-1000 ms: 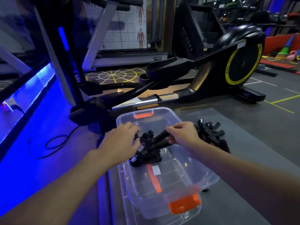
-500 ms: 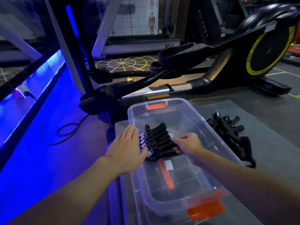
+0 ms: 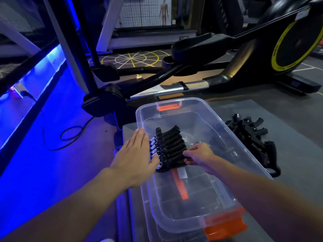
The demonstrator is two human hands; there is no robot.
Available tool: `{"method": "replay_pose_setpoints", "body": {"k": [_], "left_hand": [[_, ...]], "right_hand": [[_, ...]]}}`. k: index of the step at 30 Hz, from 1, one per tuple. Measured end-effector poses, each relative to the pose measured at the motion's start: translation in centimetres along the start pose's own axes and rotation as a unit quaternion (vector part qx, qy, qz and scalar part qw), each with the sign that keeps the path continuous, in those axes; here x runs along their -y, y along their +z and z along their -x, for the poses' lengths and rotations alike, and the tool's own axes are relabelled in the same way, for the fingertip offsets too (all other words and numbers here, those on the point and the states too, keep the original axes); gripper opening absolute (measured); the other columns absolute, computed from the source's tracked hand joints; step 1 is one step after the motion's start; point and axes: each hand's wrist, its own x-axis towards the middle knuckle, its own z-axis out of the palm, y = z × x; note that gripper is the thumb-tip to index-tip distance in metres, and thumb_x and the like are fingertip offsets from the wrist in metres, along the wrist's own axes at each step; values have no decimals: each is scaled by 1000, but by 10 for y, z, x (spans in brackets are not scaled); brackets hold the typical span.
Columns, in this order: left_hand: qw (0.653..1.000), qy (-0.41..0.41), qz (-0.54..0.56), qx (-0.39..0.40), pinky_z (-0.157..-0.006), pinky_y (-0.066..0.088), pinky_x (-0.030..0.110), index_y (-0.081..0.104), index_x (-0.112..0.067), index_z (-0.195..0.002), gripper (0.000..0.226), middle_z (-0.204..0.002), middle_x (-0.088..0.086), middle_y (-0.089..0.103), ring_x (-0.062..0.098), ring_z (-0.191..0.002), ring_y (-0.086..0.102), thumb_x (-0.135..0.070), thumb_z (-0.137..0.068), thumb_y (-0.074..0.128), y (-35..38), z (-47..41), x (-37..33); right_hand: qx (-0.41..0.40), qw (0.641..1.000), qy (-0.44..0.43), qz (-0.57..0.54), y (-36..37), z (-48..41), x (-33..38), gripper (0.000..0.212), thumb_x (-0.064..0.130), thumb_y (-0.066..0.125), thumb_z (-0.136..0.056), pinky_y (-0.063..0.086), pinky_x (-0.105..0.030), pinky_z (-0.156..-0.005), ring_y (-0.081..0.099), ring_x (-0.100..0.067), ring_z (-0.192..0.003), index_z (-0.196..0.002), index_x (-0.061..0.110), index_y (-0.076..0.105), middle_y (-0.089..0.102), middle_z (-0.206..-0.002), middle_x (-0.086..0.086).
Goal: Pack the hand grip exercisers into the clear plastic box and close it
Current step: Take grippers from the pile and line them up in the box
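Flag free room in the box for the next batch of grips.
Free: box floor between the packed row and the near orange latch; also the far end by the far latch. Crowded: left wall, where left hand and right hand bracket the row.

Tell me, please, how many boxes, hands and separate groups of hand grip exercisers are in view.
Clear plastic box: 1
Hands: 2 (left hand, right hand)
Exerciser groups: 2 (row in the box, loose pile beside it)
Total: 5
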Motion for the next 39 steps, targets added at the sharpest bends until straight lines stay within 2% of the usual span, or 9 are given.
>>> {"method": "replay_pose_setpoints", "body": {"k": [6,9,11,14,17,26,32,35,39], "left_hand": [[1000,-1,-16,7,-123,7,34,6,-2,-154,99,-163,14,-1,21,-151,-4,-58,-72,-6,0,0,0],[1000,-1,-16,11,-123,8,35,5,-2,-154,100,-163,14,-2,21,-151,-4,-58,-72,-6,0,0,0],[1000,-3,-18,13,-123,8,35,4,-3,-154,100,-163,14,-3,21,-151,-5,-57,-71,-7,0,0,0],[1000,-3,-17,14,-123,7,34,4,-3,-154,100,-163,14,-3,21,-151,-5,-57,-71,-8,0,0,0],[1000,-4,-15,11,-123,7,34,4,-3,-154,99,-163,14,-3,21,-151,-5,-57,-72,-7,1,0,0],[1000,-1,-13,5,-122,11,36,7,-3,-154,97,-163,14,0,22,-151,-4,-56,-73,-6,2,-1,0],[1000,3,-6,-11,-121,15,34,14,-2,-152,95,-162,14,7,23,-151,2,-56,-75,-1,3,-2,1],[1000,0,-1,-6,-122,11,33,10,-2,-153,98,-163,14,3,22,-151,0,-57,-73,-3,3,-1,0],[1000,2,11,-8,-122,12,33,13,-3,-152,97,-162,14,5,22,-151,1,-58,-74,0,2,-1,0]], "right_hand": [[5,998,-38,40,3,-5,-8,13,1,66,-85,59,-35,-62,60,-22,-55,-83,4,54,61,-69,-17],[-11,992,-76,102,1,-7,-11,12,5,69,-81,61,-44,-68,62,-24,-56,-76,4,58,63,-62,-15],[-6,981,-110,160,-2,-8,-12,12,7,71,-77,60,-41,-66,61,-21,-54,-72,5,61,65,-58,-12],[2,947,-166,274,-10,-7,-10,10,15,74,-75,54,-31,-64,60,-17,-58,-72,10,65,68,-62,-7],[12,907,-209,364,-17,-8,-10,10,18,74,-75,49,-31,-65,60,-18,-69,-79,12,67,69,-73,-4],[35,831,-284,476,-23,-15,-4,16,29,70,-79,39,-31,-63,53,-18,-74,-85,19,58,59,-76,5],[55,754,-332,564,-23,-9,5,24,31,62,-88,39,-35,-70,54,-25,-81,-102,17,47,58,-86,1],[61,764,-331,551,-25,-12,5,25,32,63,-88,35,-33,-68,55,-25,-82,-102,17,48,57,-86,2],[61,773,-328,539,-26,-14,1,26,30,65,-86,45,-36,-74,48,-20,-77,-103,20,48,52,-84,7]]}}
